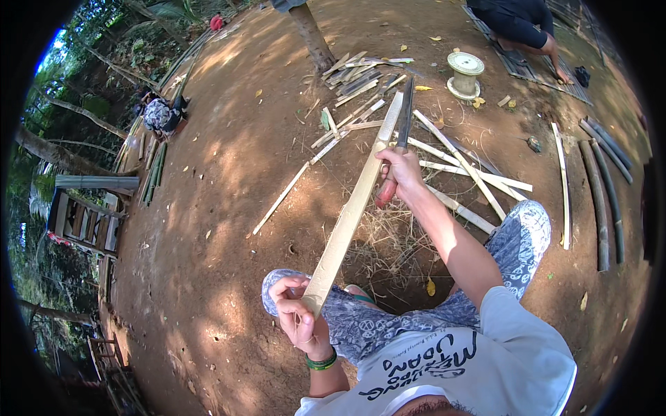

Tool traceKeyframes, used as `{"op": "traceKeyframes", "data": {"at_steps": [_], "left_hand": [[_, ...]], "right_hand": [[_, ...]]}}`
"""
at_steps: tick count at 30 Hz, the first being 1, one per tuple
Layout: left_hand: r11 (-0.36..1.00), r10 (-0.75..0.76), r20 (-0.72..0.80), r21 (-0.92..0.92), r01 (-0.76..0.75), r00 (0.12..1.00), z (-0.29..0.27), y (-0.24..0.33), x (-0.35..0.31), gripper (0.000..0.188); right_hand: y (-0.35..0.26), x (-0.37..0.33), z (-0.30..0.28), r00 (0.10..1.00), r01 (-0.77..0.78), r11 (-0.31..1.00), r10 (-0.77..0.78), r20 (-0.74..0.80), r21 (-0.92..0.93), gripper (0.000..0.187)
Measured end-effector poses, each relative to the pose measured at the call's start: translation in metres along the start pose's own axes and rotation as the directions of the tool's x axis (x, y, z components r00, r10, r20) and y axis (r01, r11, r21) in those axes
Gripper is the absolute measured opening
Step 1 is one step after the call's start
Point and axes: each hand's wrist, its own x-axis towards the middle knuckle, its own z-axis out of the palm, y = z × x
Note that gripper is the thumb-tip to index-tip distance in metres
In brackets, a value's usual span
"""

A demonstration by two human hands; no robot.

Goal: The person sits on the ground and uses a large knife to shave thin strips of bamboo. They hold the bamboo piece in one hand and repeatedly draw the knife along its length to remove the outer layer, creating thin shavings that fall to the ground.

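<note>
A long, pale split-bamboo strip (350,208) slants from near my lap up and away to the right. My left hand (298,312) has its fingers curled around the strip's near end. Farther up, my right hand (401,173) grips the red handle of a machete (406,114), its dark blade pointing away from me. That blade lies close along the right side of the strip's far part; whether the two touch, I cannot tell. Fine shavings (388,239) are scattered on the soil beneath, between my bent knees.
Cut bamboo strips (479,173) lie ahead, with a pile of short pieces (357,80) by a tree trunk (312,38). A pale spool (465,73) stands beyond. Dark bamboo poles (596,204) rest at right. One person (517,24) crouches far right, another (161,114) far left.
</note>
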Motion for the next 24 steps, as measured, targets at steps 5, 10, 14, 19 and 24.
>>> {"op": "traceKeyframes", "data": {"at_steps": [5, 10, 14, 19, 24], "left_hand": [[0.727, -0.629, 0.450, 0.051, 0.685, 0.634, -0.034, 0.001, 0.013, 0.057], [0.433, -0.841, 0.396, 0.084, 0.897, 0.369, 0.015, -0.034, 0.015, 0.059], [0.420, -0.876, 0.306, 0.099, 0.902, 0.374, 0.061, -0.050, 0.005, 0.048], [0.383, -0.820, 0.383, -0.185, 0.905, 0.426, 0.078, -0.059, 0.010, 0.044], [0.392, -0.792, 0.390, -0.264, 0.881, 0.469, 0.083, -0.055, 0.032, 0.045]], "right_hand": [[-0.026, 0.010, -0.009, 0.979, 0.202, 0.909, -0.199, 0.044, -0.364, 0.017], [-0.035, -0.004, 0.004, 0.914, 0.349, 0.617, -0.391, 0.110, -0.706, 0.024], [-0.043, -0.004, 0.010, 0.859, 0.470, 0.498, -0.448, 0.248, -0.729, 0.031], [-0.073, -0.001, 0.000, 0.709, 0.688, 0.301, -0.473, 0.523, -0.660, 0.041], [-0.094, -0.038, -0.020, 0.633, 0.774, 0.104, -0.143, 0.761, -0.624, 0.033]]}}
